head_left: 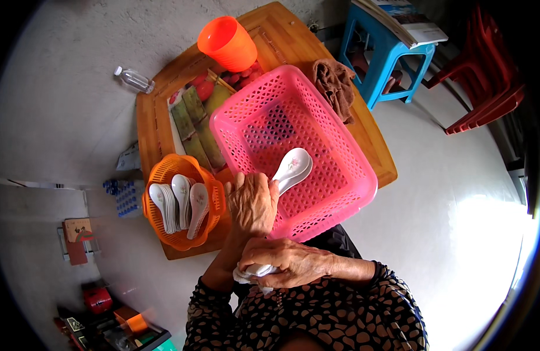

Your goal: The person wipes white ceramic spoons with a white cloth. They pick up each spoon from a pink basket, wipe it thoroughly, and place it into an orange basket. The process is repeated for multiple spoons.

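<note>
Two nested white soup spoons, the upper one flower-patterned, are over the pink slotted basket. Their handles run under the thumb of my left hand, which is closed on them at the basket's near left side. Closer to my body, my right hand wraps round a white cloth, with a smooth white rounded piece showing in its folds; I cannot make out what that piece is. Left of my left hand stands an orange basket holding stacks of white spoons.
The baskets stand on a wooden table. An orange cup is at its far side and a brown cloth at its right. Beyond are a blue stool and red chairs. A clear bottle lies left.
</note>
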`<action>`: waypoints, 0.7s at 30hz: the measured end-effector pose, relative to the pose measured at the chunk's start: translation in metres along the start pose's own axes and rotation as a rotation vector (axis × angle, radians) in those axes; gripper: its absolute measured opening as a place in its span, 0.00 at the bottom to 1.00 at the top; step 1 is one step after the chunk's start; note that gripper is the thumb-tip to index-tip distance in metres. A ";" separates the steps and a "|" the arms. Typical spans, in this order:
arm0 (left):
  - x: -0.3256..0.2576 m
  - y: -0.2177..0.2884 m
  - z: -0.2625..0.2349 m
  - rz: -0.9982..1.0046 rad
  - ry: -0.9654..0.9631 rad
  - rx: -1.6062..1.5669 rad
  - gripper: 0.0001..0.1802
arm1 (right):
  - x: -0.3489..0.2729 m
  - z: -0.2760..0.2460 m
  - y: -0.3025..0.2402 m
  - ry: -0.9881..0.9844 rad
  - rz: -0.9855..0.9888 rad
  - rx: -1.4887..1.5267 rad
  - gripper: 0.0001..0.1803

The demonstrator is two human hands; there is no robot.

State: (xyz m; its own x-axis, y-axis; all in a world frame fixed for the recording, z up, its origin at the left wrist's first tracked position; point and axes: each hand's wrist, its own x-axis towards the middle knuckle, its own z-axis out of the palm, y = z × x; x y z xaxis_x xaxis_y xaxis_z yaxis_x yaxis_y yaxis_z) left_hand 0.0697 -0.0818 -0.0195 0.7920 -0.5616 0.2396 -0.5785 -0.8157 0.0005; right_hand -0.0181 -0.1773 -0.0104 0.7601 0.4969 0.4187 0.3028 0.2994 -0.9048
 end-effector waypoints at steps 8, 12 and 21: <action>-0.003 -0.005 -0.008 -0.060 0.168 -0.101 0.10 | -0.005 0.004 -0.004 -0.003 -0.006 -0.059 0.18; -0.007 -0.005 -0.020 -0.052 0.236 -0.145 0.08 | -0.009 0.009 -0.008 -0.030 0.042 -0.042 0.18; -0.017 0.004 -0.025 -0.007 0.374 -0.130 0.08 | -0.016 0.018 -0.023 -0.047 0.102 -0.088 0.16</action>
State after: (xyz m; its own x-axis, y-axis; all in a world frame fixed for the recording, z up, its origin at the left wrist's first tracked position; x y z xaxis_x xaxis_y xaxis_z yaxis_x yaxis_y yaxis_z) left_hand 0.0488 -0.0719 0.0004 0.6842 -0.4471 0.5762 -0.6122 -0.7815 0.1206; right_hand -0.0475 -0.1777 0.0051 0.7624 0.5591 0.3259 0.2762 0.1743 -0.9452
